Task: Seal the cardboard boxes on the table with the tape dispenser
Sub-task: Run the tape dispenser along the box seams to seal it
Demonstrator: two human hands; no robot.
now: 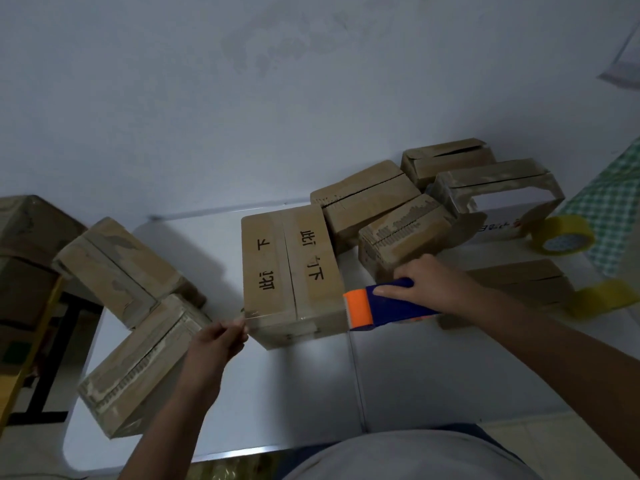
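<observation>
**Head view: tape stretched across the near end of the marked box**

Head camera looks down on a white desk (415, 375) crowded with cardboard boxes. The box being sealed (294, 271) stands near the middle, toward the far edge, its top seam running away from the person and black handwriting on both flaps.

The left hand (214, 344) pinches the free end of a clear tape strip (277, 315) between thumb and fingertips at the box's near left corner, probably to keep the strip taut and anchored. The right hand (426, 282) grips the blue and orange tape dispenser (381, 308) from above, fingers curled over its handle, with the orange head touching the box's near right corner. That spread likely lets the strip lie flat across the seam's end.

2 boxes (138, 323) sit at the left edge, maybe already finished; their taping is hard to judge. Several more (398, 209) crowd the far right corner, some with flaps visibly gaping. 2 yellow tape rolls (562, 235) rest near the right edge, within reach as spares.
</observation>
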